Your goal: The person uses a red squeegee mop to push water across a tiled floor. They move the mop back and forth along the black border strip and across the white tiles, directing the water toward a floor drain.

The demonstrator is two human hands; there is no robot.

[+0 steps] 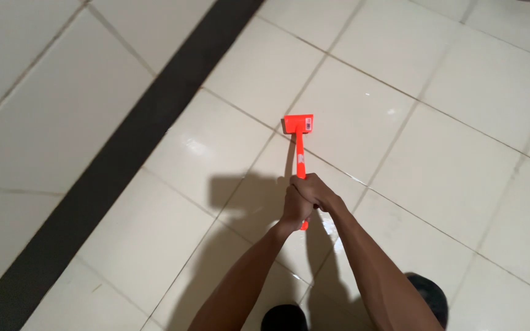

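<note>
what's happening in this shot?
A person stands over a cream tiled floor, gripping the handle of an orange long-handled tool with both hands. The left hand and right hand are clasped together low on the handle. The flat rectangular head points away from them, at or near the floor. A dark strip crosses the tiles to the left.

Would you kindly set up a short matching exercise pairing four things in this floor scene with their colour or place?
Things:
1. squeegee head
2. floor strip
3. floor tiles
4. shoes

Descriptions:
A. cream and glossy, with thin grout lines
B. dark, at the bottom edge below the arms
C. bright orange, at the far end of the handle
D. black, running diagonally across the left side

Pairs: 1-C, 2-D, 3-A, 4-B

Both the left hand and the right hand grip the orange handle.
</note>
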